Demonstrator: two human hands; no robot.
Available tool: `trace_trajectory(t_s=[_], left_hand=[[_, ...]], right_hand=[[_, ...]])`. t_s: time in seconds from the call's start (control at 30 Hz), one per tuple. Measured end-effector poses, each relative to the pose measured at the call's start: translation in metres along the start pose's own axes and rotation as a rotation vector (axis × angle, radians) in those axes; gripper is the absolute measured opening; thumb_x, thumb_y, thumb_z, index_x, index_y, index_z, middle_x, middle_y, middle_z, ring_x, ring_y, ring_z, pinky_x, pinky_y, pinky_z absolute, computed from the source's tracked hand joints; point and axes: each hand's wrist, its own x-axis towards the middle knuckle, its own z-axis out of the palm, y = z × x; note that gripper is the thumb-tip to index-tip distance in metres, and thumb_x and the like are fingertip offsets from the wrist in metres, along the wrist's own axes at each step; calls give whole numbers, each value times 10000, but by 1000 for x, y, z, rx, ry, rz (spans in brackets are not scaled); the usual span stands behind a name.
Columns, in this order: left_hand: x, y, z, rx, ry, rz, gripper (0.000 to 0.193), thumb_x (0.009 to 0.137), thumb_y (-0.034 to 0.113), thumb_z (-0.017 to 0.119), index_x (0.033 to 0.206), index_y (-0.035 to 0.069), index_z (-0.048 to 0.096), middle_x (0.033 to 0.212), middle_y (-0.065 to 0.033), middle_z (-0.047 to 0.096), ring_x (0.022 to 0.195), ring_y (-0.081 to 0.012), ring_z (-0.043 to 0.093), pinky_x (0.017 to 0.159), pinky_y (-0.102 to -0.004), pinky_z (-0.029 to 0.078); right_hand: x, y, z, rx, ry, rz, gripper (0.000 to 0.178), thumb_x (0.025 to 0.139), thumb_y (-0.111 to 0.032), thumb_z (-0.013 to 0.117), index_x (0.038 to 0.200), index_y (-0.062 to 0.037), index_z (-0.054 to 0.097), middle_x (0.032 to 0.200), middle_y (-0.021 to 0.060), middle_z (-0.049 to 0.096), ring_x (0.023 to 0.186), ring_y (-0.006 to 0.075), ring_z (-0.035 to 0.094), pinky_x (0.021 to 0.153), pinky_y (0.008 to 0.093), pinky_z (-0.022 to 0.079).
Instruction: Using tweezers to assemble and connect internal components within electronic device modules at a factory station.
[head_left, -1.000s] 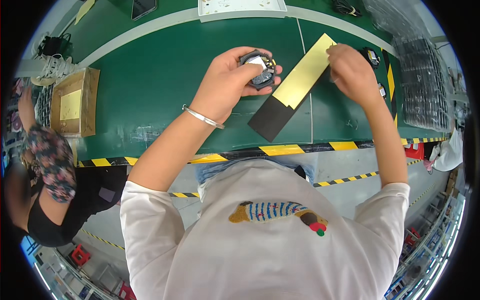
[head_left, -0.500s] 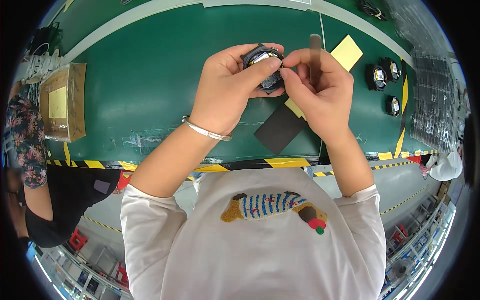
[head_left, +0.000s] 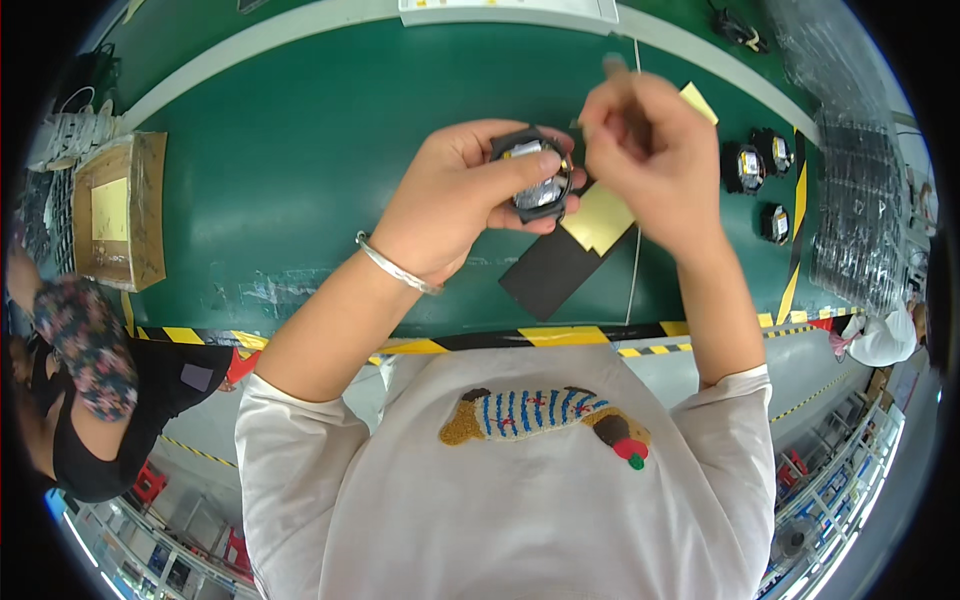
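Note:
Over the green table, my left hand [head_left: 450,185] is closed round a black round watch case [head_left: 526,205]. Its open side faces up, showing silvery inner parts, and my left thumb presses on them. To the right of the case and apart from it, my right hand [head_left: 655,165] is raised with curled fingers, smeared by motion. A slim flat tool [head_left: 614,66] with a rounded end sticks up from it, too blurred to name exactly. Beneath my hands lie a black rectangular sheet [head_left: 545,280] and a yellow paper [head_left: 603,225].
Several small black watch modules, one of them nearest the front [head_left: 775,223], sit at the right by striped tape. Clear plastic trays [head_left: 860,220] are stacked beyond. A cardboard box [head_left: 150,210] stands at the left, near a co-worker's patterned sleeve [head_left: 90,350]. A white tray [head_left: 510,14] is at the back.
My right hand has drawn away from the watch case, up and to the right, uncovering more of the yellow paper. My left hand still holds the case. The co-worker's arm has shifted.

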Motion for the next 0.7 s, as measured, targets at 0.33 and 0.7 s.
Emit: trace_trajectory(t_s=[0.33,0.7], left_hand=[[-23,-14,13,1017,-609,75,182,794,51,581,968,7,609,1020,-119,651,803,-258,628,694,-334,501],[-30,-5,4,1183,-349,426,138,745,16,598,883,20,583,1086,-162,633,687,-295,616,584,-332,490]], right_hand=[[113,19,-16,-576,154,-278,167,740,-109,574,781,42,631,734,218,596,711,358,598,658,400,464],[-63,34,-35,602,34,386,172,923,-146,520,942,22,551,870,77,599,778,172,650,691,271,554]])
